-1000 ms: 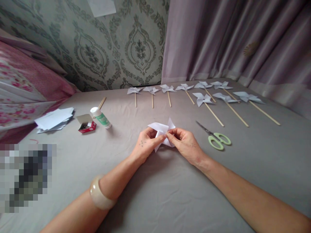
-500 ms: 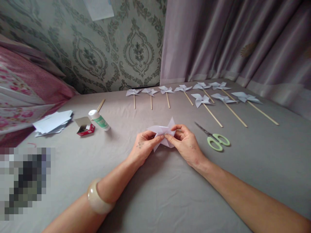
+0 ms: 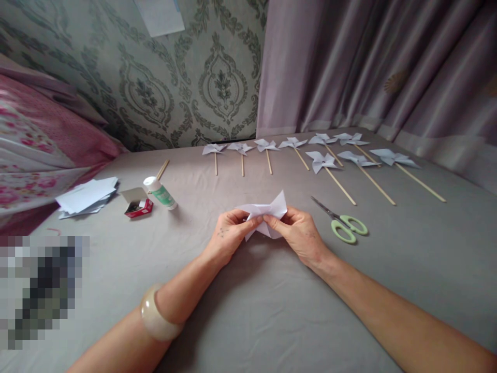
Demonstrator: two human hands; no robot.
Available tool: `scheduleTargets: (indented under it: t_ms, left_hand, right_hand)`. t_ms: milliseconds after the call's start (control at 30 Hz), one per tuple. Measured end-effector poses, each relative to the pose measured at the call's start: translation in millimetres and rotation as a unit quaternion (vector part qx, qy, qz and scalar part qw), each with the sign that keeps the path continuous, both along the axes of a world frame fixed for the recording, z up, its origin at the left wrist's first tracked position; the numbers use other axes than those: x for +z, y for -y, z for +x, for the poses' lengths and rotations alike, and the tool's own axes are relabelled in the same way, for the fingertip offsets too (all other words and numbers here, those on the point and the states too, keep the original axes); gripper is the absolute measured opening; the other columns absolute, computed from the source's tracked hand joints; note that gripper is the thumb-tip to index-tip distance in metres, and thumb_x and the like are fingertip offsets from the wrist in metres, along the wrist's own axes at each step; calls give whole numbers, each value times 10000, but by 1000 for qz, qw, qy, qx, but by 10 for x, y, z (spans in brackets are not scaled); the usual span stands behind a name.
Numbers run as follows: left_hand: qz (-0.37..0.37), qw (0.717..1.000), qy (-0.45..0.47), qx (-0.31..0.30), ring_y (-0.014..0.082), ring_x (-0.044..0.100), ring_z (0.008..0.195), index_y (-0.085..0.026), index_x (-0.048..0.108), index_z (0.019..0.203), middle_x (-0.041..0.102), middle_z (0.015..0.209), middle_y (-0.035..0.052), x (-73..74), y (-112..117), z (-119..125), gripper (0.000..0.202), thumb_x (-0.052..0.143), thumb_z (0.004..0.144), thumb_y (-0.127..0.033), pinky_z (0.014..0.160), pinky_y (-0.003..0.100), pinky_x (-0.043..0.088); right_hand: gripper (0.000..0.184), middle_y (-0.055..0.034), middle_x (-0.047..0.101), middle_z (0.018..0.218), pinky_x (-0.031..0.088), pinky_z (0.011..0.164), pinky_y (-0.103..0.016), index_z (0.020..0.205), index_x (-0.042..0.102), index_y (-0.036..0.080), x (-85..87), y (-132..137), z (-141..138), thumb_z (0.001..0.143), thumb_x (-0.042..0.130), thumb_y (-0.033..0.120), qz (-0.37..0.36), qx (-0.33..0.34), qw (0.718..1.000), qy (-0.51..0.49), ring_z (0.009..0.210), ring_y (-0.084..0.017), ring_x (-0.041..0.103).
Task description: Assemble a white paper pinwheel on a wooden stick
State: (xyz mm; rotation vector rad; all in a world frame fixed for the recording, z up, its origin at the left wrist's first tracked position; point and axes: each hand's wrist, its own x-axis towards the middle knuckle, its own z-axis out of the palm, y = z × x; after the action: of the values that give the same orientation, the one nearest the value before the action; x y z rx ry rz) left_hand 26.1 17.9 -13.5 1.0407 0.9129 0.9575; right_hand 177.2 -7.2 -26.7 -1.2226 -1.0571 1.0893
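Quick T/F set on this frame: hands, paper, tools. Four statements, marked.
1. The left hand and right hand both pinch the folded white paper. True.
2. The green-handled scissors lie left of the hands. False: they lie right of the right hand.
3. The glue bottle stands upright. False: it lies on its side beside the small red box.
4. A bangle sits on the left wrist. True.

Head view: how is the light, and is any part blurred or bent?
In the head view the light is soft and even, no glare; faint shadows lie under the forearms on the grey sheet. The wide lens bends the curtain. The folded paper between left hand and right hand is sharp; a pixelated block hides the lower left corner.
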Motion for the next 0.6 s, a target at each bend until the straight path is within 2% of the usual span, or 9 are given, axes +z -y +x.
scheduleTargets:
  t_ms: [167, 600]
  left_hand:
    - [5, 1000, 7, -12, 154, 646, 698, -135, 775, 821, 737, 728, 49, 25, 2, -7, 308, 854, 596, -330, 691, 254, 482]
    - [28, 1000, -10, -7, 154, 637, 695, -139, 773, 792, 741, 766, 52, 9, -6, 1, 289, 844, 601, -343, 690, 257, 482]
  right_hand:
    - [311, -35, 724, 738, 471, 634, -296, 781, 740, 169, -2, 5, 10, 656, 777, 451, 4, 8, 1000, 3, 642, -160, 610]
    - [346, -31, 710, 684, 443, 569, -277, 758, 744, 166, -24, 11, -5, 621, 791, 480, -14, 2, 1000, -4, 596, -154, 583]
